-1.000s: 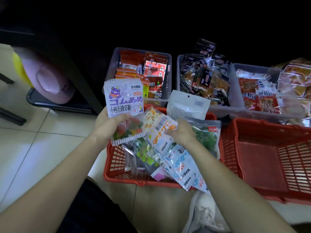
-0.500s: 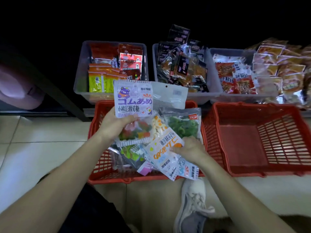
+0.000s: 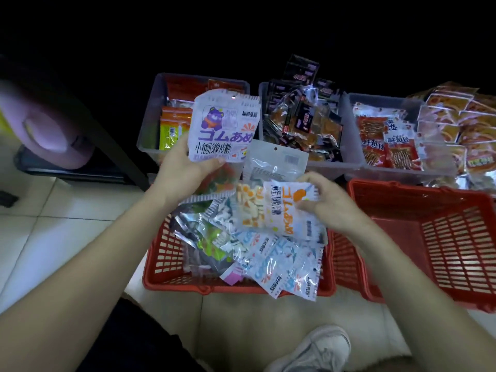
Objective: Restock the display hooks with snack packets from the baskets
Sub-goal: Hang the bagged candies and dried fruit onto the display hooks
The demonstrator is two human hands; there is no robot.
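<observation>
My left hand (image 3: pixel 185 170) grips a white gummy packet with a purple bear (image 3: pixel 224 127), held upright above the red basket (image 3: pixel 241 287). My right hand (image 3: pixel 327 202) pinches the top of a white and orange gummy packet (image 3: pixel 279 213) over the same basket. A packet showing its clear back (image 3: pixel 276 162) stands behind the two. Several more candy packets, blue and white (image 3: pixel 281 264) among them, lie heaped in the basket and hang over its front rim. No display hooks are in view.
A second red basket (image 3: pixel 440 237) stands to the right. Three grey bins behind hold red and orange packets (image 3: pixel 174 124), dark packets (image 3: pixel 303 116) and red fish snacks (image 3: pixel 386 140). More packets pile at far right (image 3: pixel 456 122). A dark post (image 3: pixel 107 140) slants on the left; my shoe (image 3: pixel 316 350) is below.
My right hand has lifted the orange packet up and turned it above the heap. My left hand has raised the bear packet a little. The view has shifted slightly.
</observation>
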